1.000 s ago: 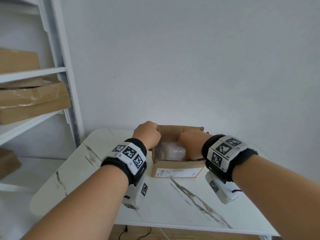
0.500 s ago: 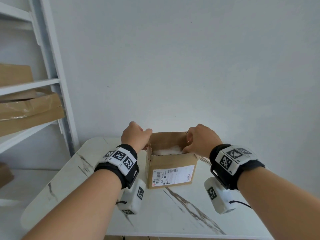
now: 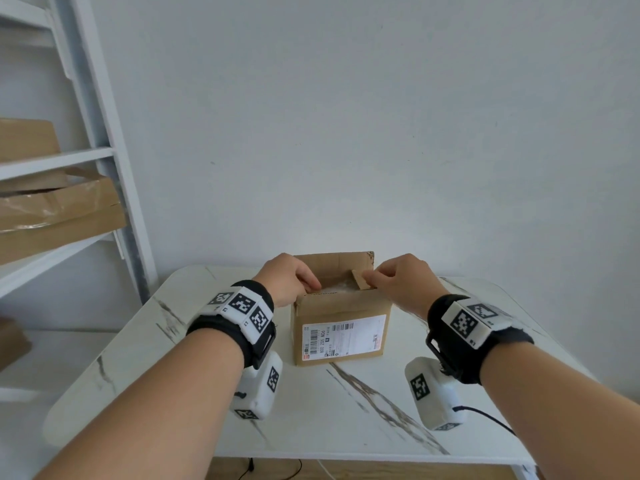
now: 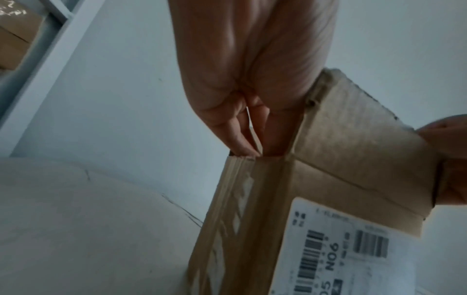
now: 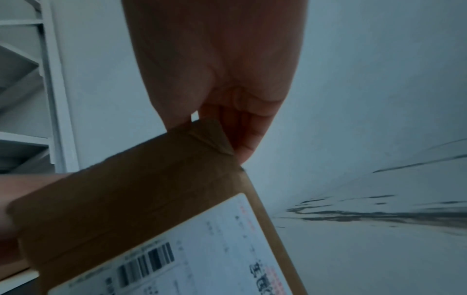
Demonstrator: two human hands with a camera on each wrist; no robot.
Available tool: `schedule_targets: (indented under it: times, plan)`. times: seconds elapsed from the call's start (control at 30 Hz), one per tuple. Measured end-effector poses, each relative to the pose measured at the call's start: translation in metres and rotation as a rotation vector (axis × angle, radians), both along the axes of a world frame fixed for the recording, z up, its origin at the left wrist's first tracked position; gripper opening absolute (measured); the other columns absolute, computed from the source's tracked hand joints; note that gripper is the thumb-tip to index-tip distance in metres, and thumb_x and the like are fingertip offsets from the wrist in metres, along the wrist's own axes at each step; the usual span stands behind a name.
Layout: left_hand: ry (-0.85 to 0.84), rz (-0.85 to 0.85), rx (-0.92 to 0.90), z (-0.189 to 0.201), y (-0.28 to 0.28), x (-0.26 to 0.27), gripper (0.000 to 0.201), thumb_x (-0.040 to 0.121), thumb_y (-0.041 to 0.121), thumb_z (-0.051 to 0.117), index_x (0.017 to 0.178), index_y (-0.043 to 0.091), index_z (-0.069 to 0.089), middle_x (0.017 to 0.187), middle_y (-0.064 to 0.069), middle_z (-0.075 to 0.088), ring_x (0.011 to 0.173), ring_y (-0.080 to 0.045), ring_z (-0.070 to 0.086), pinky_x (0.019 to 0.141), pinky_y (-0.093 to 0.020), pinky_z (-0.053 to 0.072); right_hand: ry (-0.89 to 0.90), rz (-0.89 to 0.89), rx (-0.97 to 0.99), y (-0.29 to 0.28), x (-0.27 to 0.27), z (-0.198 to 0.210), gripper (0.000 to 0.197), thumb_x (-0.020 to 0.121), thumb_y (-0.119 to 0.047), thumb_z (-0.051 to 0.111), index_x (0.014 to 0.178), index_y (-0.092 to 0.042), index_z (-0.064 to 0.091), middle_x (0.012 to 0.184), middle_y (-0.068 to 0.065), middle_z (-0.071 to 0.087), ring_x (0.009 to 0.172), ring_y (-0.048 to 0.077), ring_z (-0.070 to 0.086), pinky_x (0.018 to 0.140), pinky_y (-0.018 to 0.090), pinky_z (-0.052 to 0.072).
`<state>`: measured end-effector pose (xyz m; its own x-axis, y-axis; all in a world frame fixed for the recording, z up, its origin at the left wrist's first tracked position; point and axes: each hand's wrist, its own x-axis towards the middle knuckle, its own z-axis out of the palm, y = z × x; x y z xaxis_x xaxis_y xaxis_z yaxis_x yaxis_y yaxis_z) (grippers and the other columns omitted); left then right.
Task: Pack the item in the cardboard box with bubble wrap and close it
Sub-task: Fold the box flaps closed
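A small cardboard box (image 3: 341, 332) with a white shipping label stands on the marble table (image 3: 311, 410); its back flap (image 3: 334, 266) stands upright. Clear bubble wrap (image 3: 330, 289) shows in the narrow opening; the item itself is hidden. My left hand (image 3: 291, 280) pinches the left side flap (image 4: 255, 139) between thumb and fingers at the box's (image 4: 341, 175) top left edge. My right hand (image 3: 398, 282) pinches the right side flap (image 3: 362, 280), which tilts inward over the opening. In the right wrist view, the fingers (image 5: 242, 131) clamp that flap (image 5: 207, 135) above the box (image 5: 141, 199).
A white shelf unit (image 3: 104, 157) stands to the left of the table, with flat cardboard boxes (image 3: 59, 220) on its shelves. A plain white wall rises right behind the box. A black cable (image 3: 491, 419) trails off my right wrist device.
Both hands came out of the box, where they were pressing on the bubble wrap, and took hold of the side flaps. The right flap now leans inward.
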<state>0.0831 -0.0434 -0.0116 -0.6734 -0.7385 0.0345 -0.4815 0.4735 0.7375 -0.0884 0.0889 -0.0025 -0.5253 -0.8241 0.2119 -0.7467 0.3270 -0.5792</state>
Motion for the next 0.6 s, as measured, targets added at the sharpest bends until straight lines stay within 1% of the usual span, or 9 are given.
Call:
schedule_targets:
  times: [0.07, 0.17, 0.3, 0.37, 0.43, 0.5, 0.53, 0.57, 0.6]
  plan:
    - [0.001, -0.007, -0.023, -0.002, -0.002, 0.001, 0.038, 0.082, -0.01, 0.056, 0.078, 0.022, 0.077, 0.086, -0.001, 0.074, 0.088, -0.016, 0.07, 0.084, -0.028, 0.057, -0.079, -0.012, -0.041, 0.001, -0.001, -0.003, 0.045, 0.091, -0.041, 0.054, 0.077, -0.002, 0.073, 0.061, 0.007, 0.054, 0.055, 0.017, 0.043, 0.05, 0.023, 0.034]
    - [-0.036, -0.001, -0.125, -0.004, 0.0, 0.003, 0.029, 0.083, -0.002, 0.065, 0.077, 0.024, 0.074, 0.087, 0.002, 0.07, 0.083, -0.012, 0.065, 0.067, -0.016, 0.05, -0.168, -0.005, -0.043, 0.003, 0.0, -0.004, 0.045, 0.091, -0.048, 0.052, 0.079, -0.013, 0.078, 0.066, 0.006, 0.062, 0.058, 0.018, 0.049, 0.055, 0.024, 0.04]
    - [-0.111, 0.005, -0.241, -0.006, 0.002, 0.003, 0.029, 0.085, 0.0, 0.064, 0.081, 0.027, 0.074, 0.081, 0.012, 0.059, 0.071, -0.003, 0.051, 0.055, -0.011, 0.036, -0.187, -0.018, -0.05, 0.001, -0.001, -0.012, 0.06, 0.09, -0.054, 0.047, 0.089, -0.001, 0.075, 0.068, 0.009, 0.06, 0.063, 0.022, 0.049, 0.061, 0.029, 0.042]
    - [-0.114, 0.003, -0.249, -0.005, 0.002, 0.003, 0.029, 0.086, 0.0, 0.062, 0.085, 0.025, 0.076, 0.079, 0.012, 0.057, 0.074, -0.007, 0.052, 0.057, -0.011, 0.037, -0.193, -0.03, -0.071, 0.0, -0.003, -0.017, 0.061, 0.091, -0.053, 0.046, 0.091, 0.001, 0.074, 0.08, 0.014, 0.072, 0.071, 0.032, 0.06, 0.072, 0.036, 0.052]
    - [-0.114, 0.004, -0.233, -0.003, 0.003, 0.004, 0.031, 0.088, -0.003, 0.057, 0.092, 0.021, 0.077, 0.085, 0.009, 0.059, 0.082, -0.01, 0.054, 0.066, -0.016, 0.042, -0.197, -0.025, -0.088, -0.001, -0.003, -0.019, 0.062, 0.091, -0.053, 0.046, 0.092, 0.002, 0.074, 0.09, 0.018, 0.074, 0.083, 0.037, 0.066, 0.083, 0.041, 0.053]
    - [-0.102, 0.011, -0.197, -0.004, 0.002, 0.006, 0.036, 0.087, -0.006, 0.054, 0.096, 0.02, 0.077, 0.09, 0.006, 0.061, 0.088, -0.013, 0.056, 0.074, -0.02, 0.044, -0.212, -0.012, -0.117, -0.002, -0.005, -0.019, 0.058, 0.092, -0.051, 0.046, 0.09, -0.002, 0.076, 0.08, 0.013, 0.073, 0.071, 0.026, 0.063, 0.075, 0.039, 0.052]
    - [-0.087, 0.019, -0.18, -0.004, 0.001, 0.008, 0.038, 0.086, -0.008, 0.052, 0.096, 0.019, 0.077, 0.092, 0.006, 0.061, 0.09, -0.014, 0.057, 0.076, -0.021, 0.045, -0.247, -0.004, -0.137, -0.001, -0.006, -0.018, 0.052, 0.093, -0.048, 0.046, 0.087, -0.007, 0.078, 0.073, 0.005, 0.071, 0.067, 0.018, 0.06, 0.07, 0.034, 0.051]
    - [-0.078, 0.032, -0.165, -0.005, 0.0, 0.009, 0.04, 0.085, -0.01, 0.051, 0.095, 0.02, 0.077, 0.093, 0.006, 0.06, 0.092, -0.014, 0.057, 0.077, -0.022, 0.045, -0.297, 0.009, -0.165, 0.0, -0.007, -0.018, 0.046, 0.094, -0.044, 0.047, 0.084, -0.012, 0.078, 0.071, -0.001, 0.07, 0.069, 0.016, 0.06, 0.069, 0.029, 0.051]
    - [-0.072, 0.05, -0.156, -0.006, 0.0, 0.009, 0.041, 0.085, -0.011, 0.051, 0.092, 0.021, 0.076, 0.095, 0.005, 0.059, 0.094, -0.014, 0.057, 0.077, -0.023, 0.045, -0.347, 0.021, -0.201, 0.0, -0.009, -0.019, 0.04, 0.094, -0.04, 0.048, 0.082, -0.015, 0.078, 0.074, -0.003, 0.071, 0.075, 0.018, 0.064, 0.073, 0.03, 0.053]
